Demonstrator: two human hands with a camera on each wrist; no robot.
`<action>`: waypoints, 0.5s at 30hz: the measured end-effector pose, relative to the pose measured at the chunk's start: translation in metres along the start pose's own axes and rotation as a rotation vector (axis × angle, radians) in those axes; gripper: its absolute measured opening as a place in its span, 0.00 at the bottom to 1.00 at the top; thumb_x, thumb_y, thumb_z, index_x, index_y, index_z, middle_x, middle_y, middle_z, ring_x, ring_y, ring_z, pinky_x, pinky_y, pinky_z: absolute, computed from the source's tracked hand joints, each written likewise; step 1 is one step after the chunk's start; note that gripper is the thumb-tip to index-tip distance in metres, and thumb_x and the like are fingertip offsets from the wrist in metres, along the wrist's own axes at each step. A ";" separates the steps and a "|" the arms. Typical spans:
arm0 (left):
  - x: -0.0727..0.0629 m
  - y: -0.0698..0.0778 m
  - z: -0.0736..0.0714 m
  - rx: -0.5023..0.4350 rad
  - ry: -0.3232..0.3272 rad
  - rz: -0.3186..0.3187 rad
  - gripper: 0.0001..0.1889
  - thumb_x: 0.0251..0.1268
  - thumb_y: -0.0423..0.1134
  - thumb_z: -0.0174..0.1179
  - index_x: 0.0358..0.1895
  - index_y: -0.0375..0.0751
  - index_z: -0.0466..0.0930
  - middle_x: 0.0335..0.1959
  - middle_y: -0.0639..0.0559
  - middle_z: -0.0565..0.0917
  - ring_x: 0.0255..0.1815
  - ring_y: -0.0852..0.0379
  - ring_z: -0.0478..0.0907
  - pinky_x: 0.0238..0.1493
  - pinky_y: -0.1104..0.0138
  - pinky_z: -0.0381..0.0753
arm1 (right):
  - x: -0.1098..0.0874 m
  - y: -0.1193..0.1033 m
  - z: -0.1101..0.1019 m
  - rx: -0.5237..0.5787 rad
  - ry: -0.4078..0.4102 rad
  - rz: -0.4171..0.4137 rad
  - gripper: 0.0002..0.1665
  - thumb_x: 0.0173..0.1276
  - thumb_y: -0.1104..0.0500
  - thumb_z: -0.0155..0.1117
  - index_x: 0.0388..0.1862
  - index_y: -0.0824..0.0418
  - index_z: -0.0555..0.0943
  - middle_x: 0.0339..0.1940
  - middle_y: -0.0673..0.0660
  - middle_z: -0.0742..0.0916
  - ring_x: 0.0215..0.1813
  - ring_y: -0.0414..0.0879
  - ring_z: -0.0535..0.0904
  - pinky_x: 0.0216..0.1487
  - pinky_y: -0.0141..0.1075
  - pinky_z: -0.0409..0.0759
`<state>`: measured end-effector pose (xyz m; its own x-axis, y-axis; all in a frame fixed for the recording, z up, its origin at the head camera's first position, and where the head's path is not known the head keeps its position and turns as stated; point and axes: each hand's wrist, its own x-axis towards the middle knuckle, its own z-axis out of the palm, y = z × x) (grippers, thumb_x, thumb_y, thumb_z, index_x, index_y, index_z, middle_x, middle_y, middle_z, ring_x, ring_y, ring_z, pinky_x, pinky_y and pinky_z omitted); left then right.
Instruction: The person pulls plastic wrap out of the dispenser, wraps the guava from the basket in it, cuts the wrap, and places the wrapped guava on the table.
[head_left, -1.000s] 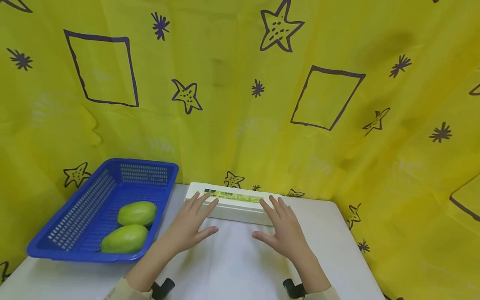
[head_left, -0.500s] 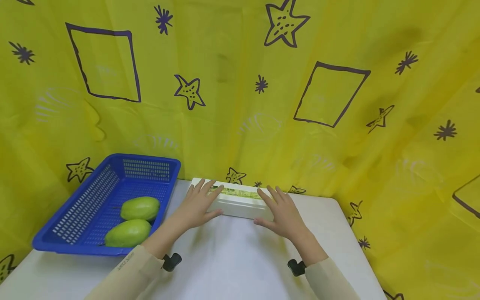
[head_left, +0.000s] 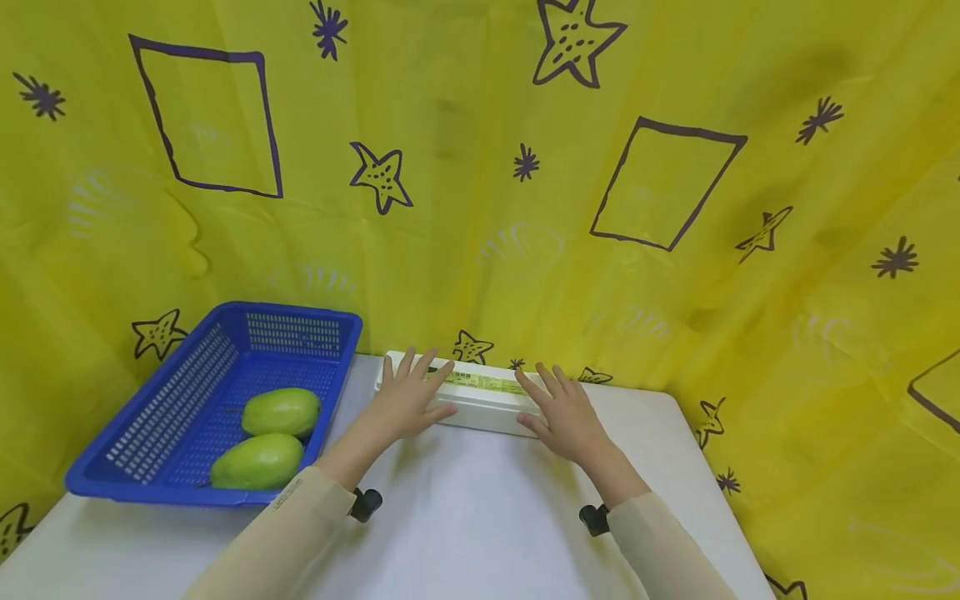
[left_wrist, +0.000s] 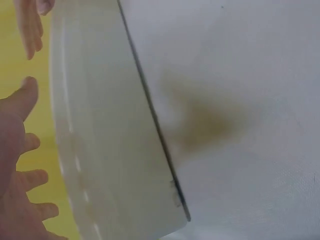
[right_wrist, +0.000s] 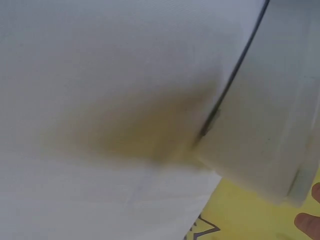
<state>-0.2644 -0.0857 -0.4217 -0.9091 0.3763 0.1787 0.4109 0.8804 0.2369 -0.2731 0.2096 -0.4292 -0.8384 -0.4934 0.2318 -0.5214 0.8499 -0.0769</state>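
Observation:
A long white lidded box (head_left: 483,412) with a yellow-green printed label (head_left: 487,382) lies at the back of the table. My left hand (head_left: 407,402), fingers straight and spread, is over its left end in the head view. Over the right end is my right hand (head_left: 567,417), fingers likewise spread. In the left wrist view, the box (left_wrist: 107,125) stands upright in frame, with the left hand (left_wrist: 17,165) beside its lid edge. The right wrist view has one corner of the box (right_wrist: 255,120) and only some fingertips (right_wrist: 309,225) of the right hand.
A blue plastic basket (head_left: 180,400) stands on the left with two green, mango-like fruits (head_left: 258,461) in it. A yellow patterned curtain (head_left: 465,250) hangs right behind the white table (head_left: 480,517). Dark wrist cameras (head_left: 366,505) sit at both cuffs.
Both hands have moved forward, farther over the box, and more of the sleeves shows. The head view has shifted slightly. Basket and fruits stay in place.

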 end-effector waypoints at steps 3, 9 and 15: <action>0.008 -0.001 0.005 0.005 -0.026 -0.032 0.39 0.70 0.66 0.51 0.78 0.52 0.59 0.80 0.37 0.52 0.78 0.26 0.43 0.69 0.26 0.35 | 0.002 0.005 0.003 -0.011 -0.023 0.001 0.39 0.74 0.40 0.56 0.80 0.45 0.59 0.79 0.66 0.62 0.78 0.70 0.52 0.73 0.69 0.52; 0.021 -0.005 0.018 0.051 -0.043 -0.058 0.40 0.69 0.71 0.45 0.79 0.58 0.56 0.81 0.38 0.50 0.79 0.28 0.42 0.70 0.27 0.37 | 0.005 0.011 0.009 -0.066 -0.033 -0.011 0.39 0.74 0.41 0.57 0.80 0.44 0.59 0.80 0.65 0.61 0.78 0.71 0.52 0.73 0.69 0.52; 0.022 -0.011 0.025 0.100 -0.021 -0.065 0.39 0.68 0.71 0.47 0.78 0.61 0.58 0.79 0.38 0.55 0.78 0.27 0.45 0.67 0.24 0.33 | 0.004 0.012 0.015 -0.102 -0.021 -0.021 0.38 0.74 0.42 0.57 0.80 0.43 0.60 0.79 0.65 0.62 0.78 0.72 0.51 0.73 0.69 0.53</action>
<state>-0.2909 -0.0801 -0.4442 -0.9354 0.3223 0.1455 0.3429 0.9273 0.1502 -0.2852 0.2153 -0.4435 -0.8312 -0.5138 0.2123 -0.5206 0.8534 0.0268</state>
